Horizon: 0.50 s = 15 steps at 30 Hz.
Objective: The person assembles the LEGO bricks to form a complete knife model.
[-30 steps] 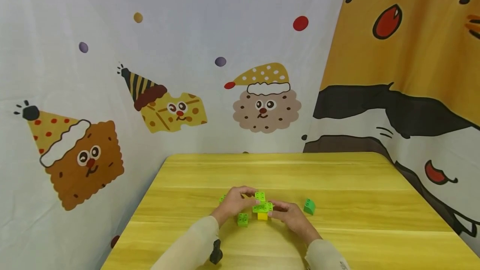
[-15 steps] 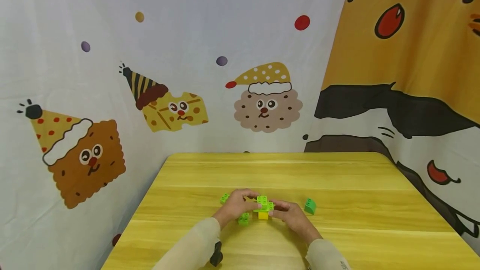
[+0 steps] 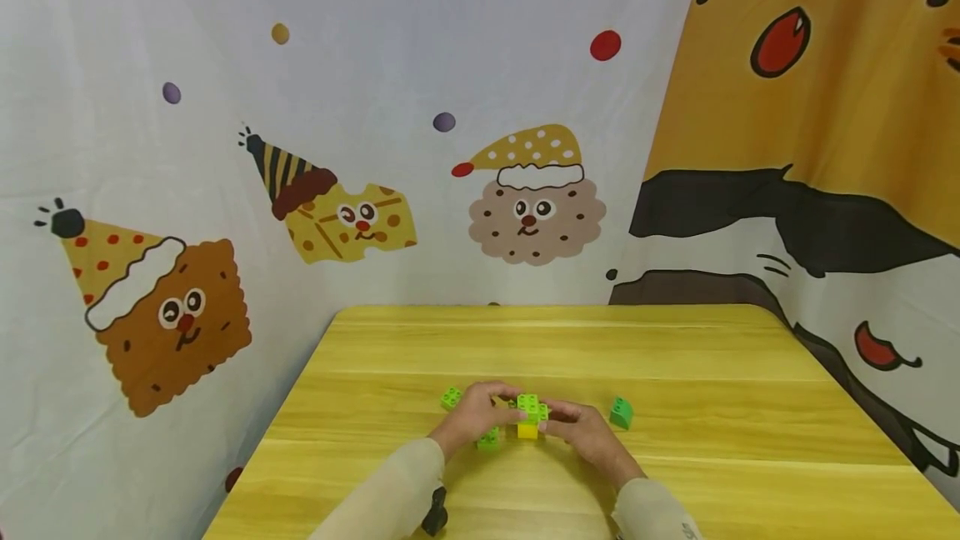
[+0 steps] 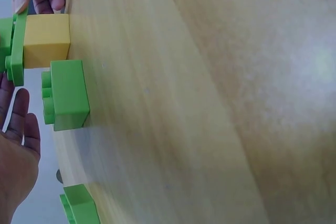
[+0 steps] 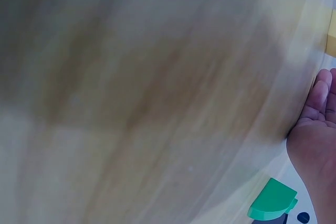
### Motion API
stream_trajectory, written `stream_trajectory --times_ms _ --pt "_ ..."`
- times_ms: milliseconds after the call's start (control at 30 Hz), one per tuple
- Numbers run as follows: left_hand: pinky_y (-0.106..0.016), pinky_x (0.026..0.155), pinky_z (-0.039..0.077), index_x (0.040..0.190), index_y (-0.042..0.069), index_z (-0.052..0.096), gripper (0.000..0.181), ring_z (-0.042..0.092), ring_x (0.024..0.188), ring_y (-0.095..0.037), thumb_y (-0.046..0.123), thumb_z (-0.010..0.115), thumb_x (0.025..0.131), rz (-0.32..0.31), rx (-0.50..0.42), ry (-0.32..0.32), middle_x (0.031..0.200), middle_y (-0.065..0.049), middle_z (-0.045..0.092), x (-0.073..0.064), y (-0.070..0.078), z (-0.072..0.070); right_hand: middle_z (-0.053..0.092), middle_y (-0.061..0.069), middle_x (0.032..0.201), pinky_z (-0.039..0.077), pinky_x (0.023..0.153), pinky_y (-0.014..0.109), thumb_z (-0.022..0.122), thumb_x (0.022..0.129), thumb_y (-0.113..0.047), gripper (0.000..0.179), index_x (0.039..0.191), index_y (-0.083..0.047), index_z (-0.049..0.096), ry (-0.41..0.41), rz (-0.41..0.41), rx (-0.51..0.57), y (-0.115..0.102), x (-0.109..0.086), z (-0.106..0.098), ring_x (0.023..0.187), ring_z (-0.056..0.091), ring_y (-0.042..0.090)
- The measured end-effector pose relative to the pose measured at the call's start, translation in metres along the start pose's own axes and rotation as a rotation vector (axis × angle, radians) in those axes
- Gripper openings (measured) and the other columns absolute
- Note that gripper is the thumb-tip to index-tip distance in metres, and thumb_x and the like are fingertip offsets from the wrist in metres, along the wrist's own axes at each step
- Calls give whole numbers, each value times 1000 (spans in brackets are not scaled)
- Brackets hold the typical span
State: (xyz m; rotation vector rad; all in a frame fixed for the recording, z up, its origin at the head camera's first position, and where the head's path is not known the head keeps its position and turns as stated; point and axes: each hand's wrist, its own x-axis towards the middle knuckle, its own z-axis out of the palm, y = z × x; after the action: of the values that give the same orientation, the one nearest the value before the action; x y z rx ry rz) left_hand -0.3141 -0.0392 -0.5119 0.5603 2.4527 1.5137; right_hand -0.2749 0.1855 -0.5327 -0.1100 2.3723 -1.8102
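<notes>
as my left grip (image 3: 482,413) pinches the top brick (image 3: 528,403) and my right grip (image 3: 587,433) the plate (image 3: 543,412) below, the stack (image 3: 527,432) stands at twelve o'clock on the counter (image 3: 697,490); i'm seating bricks, i think, so next: press straight down.

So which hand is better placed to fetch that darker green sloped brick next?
Probably the right hand: the green sloped brick lies on its side, close by, though that hand would first release the lime-green plate. The left hand is farther off, holding the top lime-green brick.
</notes>
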Motion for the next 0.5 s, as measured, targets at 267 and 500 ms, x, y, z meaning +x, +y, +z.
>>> stream_trajectory --times_ms 267,500 --pt "-39 85 47 122 17 69 39 56 108 -24 34 77 88 18 -30 -19 111 6 63 0 -1 2 65 14 124 49 93 49 76 90 -28 50 132 -5 64 -3 2 1 0 0 0 114 58 31" --pt "-40 88 45 118 22 72 34 57 108 -22 37 77 88 22 -11 -6 109 9 63 0 -2 3 65 14 124 49 94 50 75 90 -30 52 134 -4 62 -19 -2 -8 0 -1 -1 115 58 32"
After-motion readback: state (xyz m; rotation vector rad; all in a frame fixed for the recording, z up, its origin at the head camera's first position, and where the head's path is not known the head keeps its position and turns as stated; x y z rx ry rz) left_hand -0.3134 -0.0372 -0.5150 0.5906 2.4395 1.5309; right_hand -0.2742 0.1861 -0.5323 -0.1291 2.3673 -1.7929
